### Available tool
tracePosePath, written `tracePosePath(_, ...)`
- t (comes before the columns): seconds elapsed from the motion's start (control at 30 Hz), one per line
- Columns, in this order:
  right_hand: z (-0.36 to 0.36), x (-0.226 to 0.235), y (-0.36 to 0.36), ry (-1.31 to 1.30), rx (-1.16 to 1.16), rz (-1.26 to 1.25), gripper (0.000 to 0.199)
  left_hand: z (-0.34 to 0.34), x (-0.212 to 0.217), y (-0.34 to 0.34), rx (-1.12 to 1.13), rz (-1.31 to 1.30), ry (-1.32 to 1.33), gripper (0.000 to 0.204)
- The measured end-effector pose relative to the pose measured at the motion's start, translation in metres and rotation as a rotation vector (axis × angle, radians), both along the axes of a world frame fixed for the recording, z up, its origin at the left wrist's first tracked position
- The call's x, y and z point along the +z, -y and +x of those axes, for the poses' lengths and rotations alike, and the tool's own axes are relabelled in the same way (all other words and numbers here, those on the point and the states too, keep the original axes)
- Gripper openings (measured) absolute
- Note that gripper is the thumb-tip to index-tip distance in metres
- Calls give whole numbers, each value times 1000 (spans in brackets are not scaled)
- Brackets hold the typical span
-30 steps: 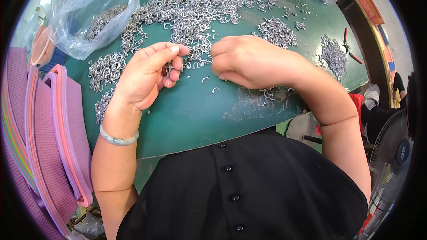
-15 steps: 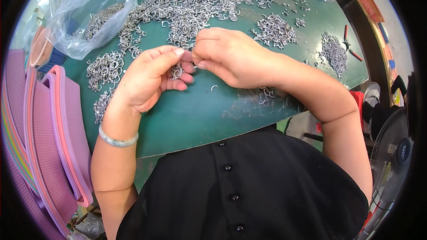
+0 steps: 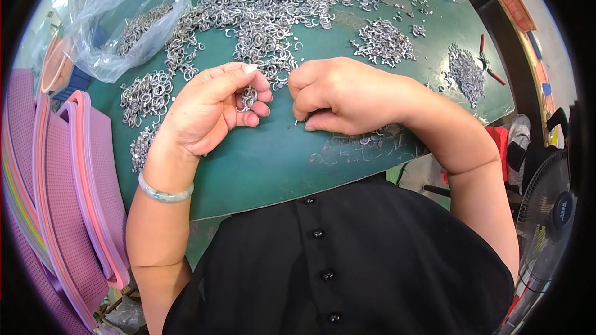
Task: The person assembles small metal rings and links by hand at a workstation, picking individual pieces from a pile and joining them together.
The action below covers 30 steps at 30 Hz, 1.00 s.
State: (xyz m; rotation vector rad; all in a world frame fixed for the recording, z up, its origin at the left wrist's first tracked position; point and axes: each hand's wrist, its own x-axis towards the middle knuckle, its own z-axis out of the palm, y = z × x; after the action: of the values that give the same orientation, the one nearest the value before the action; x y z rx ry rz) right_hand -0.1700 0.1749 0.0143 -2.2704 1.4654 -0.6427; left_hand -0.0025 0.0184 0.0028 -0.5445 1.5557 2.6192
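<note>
My left hand [image 3: 214, 102] is curled palm-up with several silver metal rings [image 3: 247, 97] cupped in its fingers. To its right, my right hand [image 3: 347, 96] is bent down over the green table, thumb and fingertips at a small open metal ring [image 3: 297, 123]. Most of that ring is covered by the fingers, and whether it is lifted off the surface cannot be made out. A large heap of similar open rings [image 3: 261, 9] spreads beyond both hands. Smaller piles of rings [image 3: 146, 96] lie left of my left hand, above a little pile of small metal pieces [image 3: 143, 149].
A clear plastic bag [image 3: 133, 25] with metal parts stands at the far left. Purple plastic baskets [image 3: 93, 180] line the left edge. On the right are piles of small metal parts [image 3: 383, 43], red-handled pliers [image 3: 484, 62] and a fan [image 3: 552, 211] beside the table.
My right hand has moved away from my left hand, rightward and down to the loose ring on the table. The left hand stays nearly in place with its rings.
</note>
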Motion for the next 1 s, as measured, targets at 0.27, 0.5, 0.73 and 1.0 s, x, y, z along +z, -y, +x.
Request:
tracePosePath(0.27, -3, -1, 0, -125, 16, -31, 7, -2, 1, -2, 49, -67, 12, 24)
tracePosePath(0.5, -18, 18, -9, -13, 50, 113, 9, 0, 3, 5, 105, -86, -22, 22)
tracePosePath(0.73, -16, 25, -4, -134, 82, 207, 7, 2, 1, 8, 128, -93, -25, 20)
tracePosePath(1.0, -7, 1, 7, -152, -80, -82, 16, 3, 8, 7, 187, -124, 12, 20)
